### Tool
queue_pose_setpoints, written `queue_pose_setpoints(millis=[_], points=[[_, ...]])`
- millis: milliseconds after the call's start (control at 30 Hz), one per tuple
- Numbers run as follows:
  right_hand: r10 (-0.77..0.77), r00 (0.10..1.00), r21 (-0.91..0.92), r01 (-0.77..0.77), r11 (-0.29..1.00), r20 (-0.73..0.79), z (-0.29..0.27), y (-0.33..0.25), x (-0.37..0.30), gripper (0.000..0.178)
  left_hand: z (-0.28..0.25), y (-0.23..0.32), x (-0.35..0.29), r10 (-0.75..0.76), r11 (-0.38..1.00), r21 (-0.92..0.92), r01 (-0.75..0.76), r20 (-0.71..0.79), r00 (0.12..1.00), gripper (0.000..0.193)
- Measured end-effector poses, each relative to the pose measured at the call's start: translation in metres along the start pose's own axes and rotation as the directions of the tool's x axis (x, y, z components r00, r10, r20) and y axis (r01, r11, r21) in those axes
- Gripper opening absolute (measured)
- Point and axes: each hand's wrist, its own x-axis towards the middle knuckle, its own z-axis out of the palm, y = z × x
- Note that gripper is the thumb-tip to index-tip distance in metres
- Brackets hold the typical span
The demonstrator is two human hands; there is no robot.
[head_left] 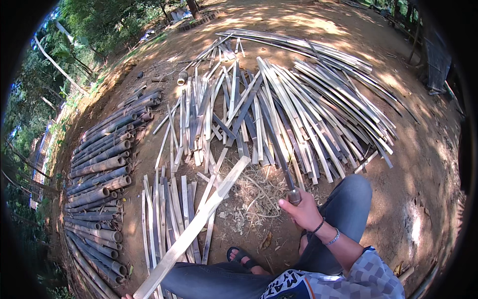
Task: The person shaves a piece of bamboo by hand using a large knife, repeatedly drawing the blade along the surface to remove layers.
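My right hand [304, 210] is wrapped round the dark wooden handle of a long-bladed machete [286, 172]. Its narrow dark blade points away from me, over the split bamboo. A pale, flat bamboo slat [199, 222] slants across my left thigh, its far end raised near the middle of the view. At the slat's near end, only a bit of my left hand [127, 296] shows at the lower edge, gripping it; most of that hand is cut off. The slat and the blade are apart.
A wide pile of split bamboo strips [308, 119] spreads ahead, with more strips [164, 214] beside my left leg. Dark whole bamboo poles [99, 167] are stacked at the left. Shavings [254, 194] litter the dirt before my sandalled foot [244, 258]. Trees stand beyond.
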Motion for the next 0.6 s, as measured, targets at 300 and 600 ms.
queue_pose_setpoints(millis=[300,600], points=[[-0.009,1.0,0.198,0.015,0.98,-0.028,-0.023,-0.076,0.132,0.036,-0.028,0.008,-0.055,0.19,0.981,0.013,-0.195,-0.313,0.931,0.033],[-0.171,0.947,0.649,-0.05,0.759,0.273,0.02,-0.096,0.135,0.019,-0.107,-0.011,-0.078,0.065,0.997,0.076,-0.005,-0.82,0.569,0.028]])
